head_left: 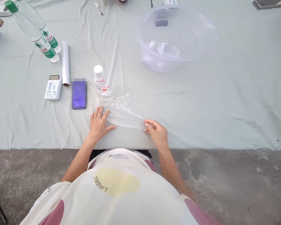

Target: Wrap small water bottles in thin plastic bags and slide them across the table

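A sheet of clear plastic film (125, 114) lies wrinkled on the cloth in front of me, stretched between my two hands. My left hand (99, 124) rests with fingers spread on the film's left part. At the right end, my right hand (156, 130) pinches the film between thumb and fingers, pulling it into long creases. Just beyond the film stands a small clear bottle (101, 82) with a white cap and a red-marked label, close to the film's far edge.
To the left lie a phone (79, 94), a white boxy device (53, 87), a film roll (65, 64) and two water bottles (45, 47). A translucent basin (178, 61) with crumpled plastic inside stands at the back right. A cutter knife (98, 8) lies far back. The table's near edge runs before me.
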Demonstrator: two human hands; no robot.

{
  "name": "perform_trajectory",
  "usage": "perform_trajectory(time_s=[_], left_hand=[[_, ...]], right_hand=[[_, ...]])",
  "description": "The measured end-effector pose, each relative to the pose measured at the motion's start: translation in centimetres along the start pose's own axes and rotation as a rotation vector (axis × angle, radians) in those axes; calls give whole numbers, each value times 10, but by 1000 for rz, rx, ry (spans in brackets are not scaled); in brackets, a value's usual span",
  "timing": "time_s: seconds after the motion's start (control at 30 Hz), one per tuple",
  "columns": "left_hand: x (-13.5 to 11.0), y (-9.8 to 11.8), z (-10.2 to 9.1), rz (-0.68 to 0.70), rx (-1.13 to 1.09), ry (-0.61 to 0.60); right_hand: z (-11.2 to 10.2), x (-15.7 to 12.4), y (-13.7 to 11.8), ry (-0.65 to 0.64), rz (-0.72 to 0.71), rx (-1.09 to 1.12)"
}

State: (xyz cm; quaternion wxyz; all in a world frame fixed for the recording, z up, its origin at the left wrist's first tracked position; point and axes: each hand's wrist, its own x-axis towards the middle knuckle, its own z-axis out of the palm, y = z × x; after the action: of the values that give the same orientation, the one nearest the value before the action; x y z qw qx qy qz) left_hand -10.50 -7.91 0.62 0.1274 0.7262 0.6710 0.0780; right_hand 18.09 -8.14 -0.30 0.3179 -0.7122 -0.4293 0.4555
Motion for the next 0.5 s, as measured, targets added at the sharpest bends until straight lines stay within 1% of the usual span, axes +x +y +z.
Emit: perform_trajectory(time_s=[0.07, 0.13, 0.17, 0.2, 0.23, 0.27, 0.33, 0.37, 0.43, 0.5], left_hand=[[-2, -2, -2, -17, 33, -26], [-3, 1, -3, 7, 44, -60], [-2, 3, -3, 29, 44, -80], [-2, 5, -3, 52, 43, -101], [-1, 8, -4, 74, 39, -121], [0, 10, -4, 92, 33, -137], [1, 14, -4, 120, 12, -151], [2, 15, -5, 133, -2, -152], [3, 14, -5, 157, -30, -146], [3, 12, -4, 149, -41, -123]], right_hand=[[-15, 5, 1, 51, -11, -105], [-27, 12, -3, 174, -56, -177], [-29, 16, -7, 228, -94, -190], [-28, 20, -13, 256, -142, -193], [-24, 23, -20, 252, -198, -197], [-16, 26, -28, 218, -255, -212], [6, 33, -43, 105, -343, -293], [18, 37, -50, 50, -364, -353], [38, 47, -60, -28, -350, -426], [48, 59, -64, -48, -298, -411]])
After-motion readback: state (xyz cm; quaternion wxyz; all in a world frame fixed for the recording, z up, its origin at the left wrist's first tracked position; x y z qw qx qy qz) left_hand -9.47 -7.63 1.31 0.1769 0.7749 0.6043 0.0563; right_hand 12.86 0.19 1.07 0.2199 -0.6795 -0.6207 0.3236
